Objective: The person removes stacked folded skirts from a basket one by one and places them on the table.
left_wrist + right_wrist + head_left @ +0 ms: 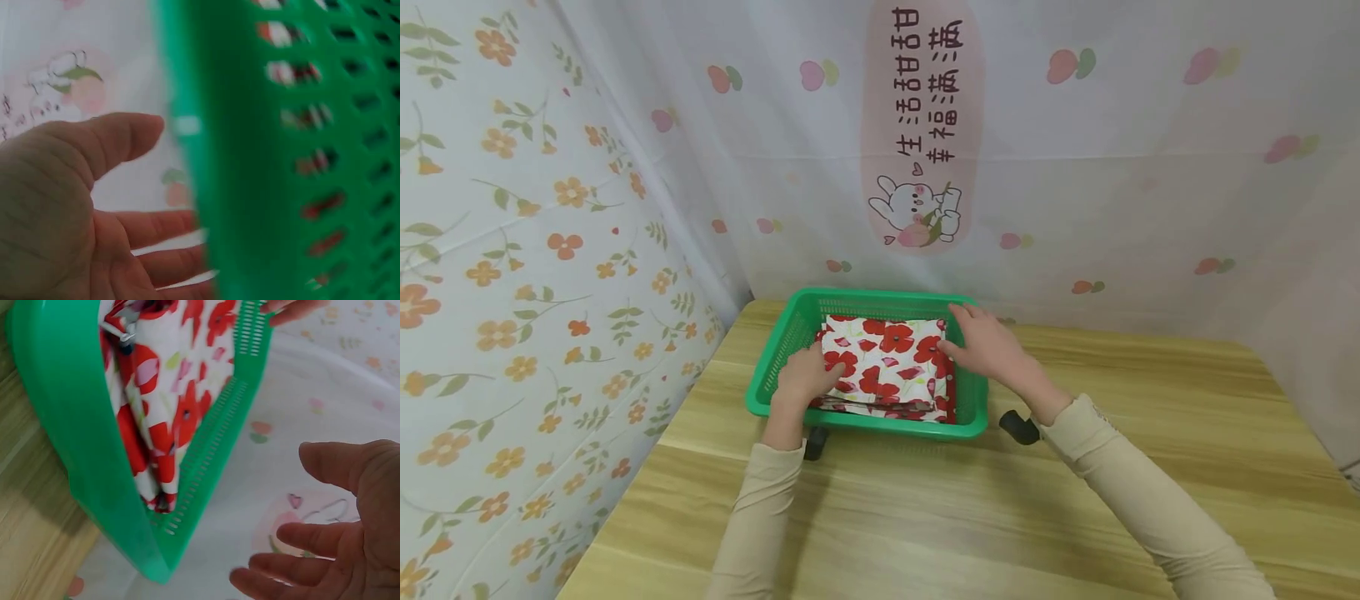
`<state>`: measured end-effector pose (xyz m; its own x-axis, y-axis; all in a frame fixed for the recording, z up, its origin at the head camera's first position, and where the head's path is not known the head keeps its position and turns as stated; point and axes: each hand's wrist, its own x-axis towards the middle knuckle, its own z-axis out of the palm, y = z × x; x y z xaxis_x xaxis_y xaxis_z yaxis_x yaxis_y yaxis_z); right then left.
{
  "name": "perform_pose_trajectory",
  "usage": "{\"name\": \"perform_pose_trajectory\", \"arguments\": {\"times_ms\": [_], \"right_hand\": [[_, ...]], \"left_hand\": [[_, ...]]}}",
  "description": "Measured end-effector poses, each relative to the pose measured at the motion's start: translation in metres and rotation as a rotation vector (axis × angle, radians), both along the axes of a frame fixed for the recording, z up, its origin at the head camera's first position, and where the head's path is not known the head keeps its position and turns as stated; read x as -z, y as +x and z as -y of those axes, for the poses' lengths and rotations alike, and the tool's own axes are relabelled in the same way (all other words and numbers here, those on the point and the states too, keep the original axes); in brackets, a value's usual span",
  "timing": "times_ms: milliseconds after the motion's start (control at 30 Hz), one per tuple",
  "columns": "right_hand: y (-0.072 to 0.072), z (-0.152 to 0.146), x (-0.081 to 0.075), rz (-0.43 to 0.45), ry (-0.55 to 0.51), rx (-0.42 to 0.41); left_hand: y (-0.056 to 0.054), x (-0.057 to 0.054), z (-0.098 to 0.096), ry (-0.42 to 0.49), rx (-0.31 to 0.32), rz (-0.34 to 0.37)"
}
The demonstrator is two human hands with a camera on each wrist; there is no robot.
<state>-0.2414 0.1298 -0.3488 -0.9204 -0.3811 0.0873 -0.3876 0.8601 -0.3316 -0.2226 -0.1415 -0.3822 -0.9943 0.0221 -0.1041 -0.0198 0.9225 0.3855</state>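
Observation:
A folded white cloth with red poppies (887, 362) lies in several layers inside a green plastic basket (880, 429). In the head view my left hand (805, 375) reaches over the basket's left part, with its thumb over the cloth's left edge. The left wrist view shows that hand (94, 212) with thumb and fingers extended beside the basket's rim. My right hand (992, 346) hovers at the right end of the basket, fingers pointing toward the cloth. Its fingers (294, 569) are spread and hold nothing in the right wrist view.
The basket stands on a wood-grain table (880, 517), near its back edge. Behind hangs a white curtain (1135, 208) with fruit prints and a rabbit drawing; a flower-print curtain (535, 292) hangs at the left. Small black pieces (1019, 427) show near both wrists.

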Motion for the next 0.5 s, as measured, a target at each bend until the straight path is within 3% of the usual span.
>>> {"name": "perform_pose_trajectory", "arguments": {"times_ms": [133, 300, 433, 500], "right_hand": [[-0.014, 0.003, 0.0, 0.08, -0.016, -0.053], [-0.036, 0.01, 0.002, 0.163, 0.02, -0.089], [-0.067, 0.009, 0.022, 0.243, 0.061, -0.111], [-0.094, 0.002, 0.047, 0.212, 0.078, -0.144]], "left_hand": [[-0.003, 0.006, 0.011, 0.071, -0.062, 0.064], [-0.006, 0.015, 0.021, 0.109, -0.077, 0.082], [-0.009, 0.021, 0.026, 0.136, -0.103, 0.094], [-0.011, 0.023, 0.028, 0.149, -0.119, 0.104]]}}
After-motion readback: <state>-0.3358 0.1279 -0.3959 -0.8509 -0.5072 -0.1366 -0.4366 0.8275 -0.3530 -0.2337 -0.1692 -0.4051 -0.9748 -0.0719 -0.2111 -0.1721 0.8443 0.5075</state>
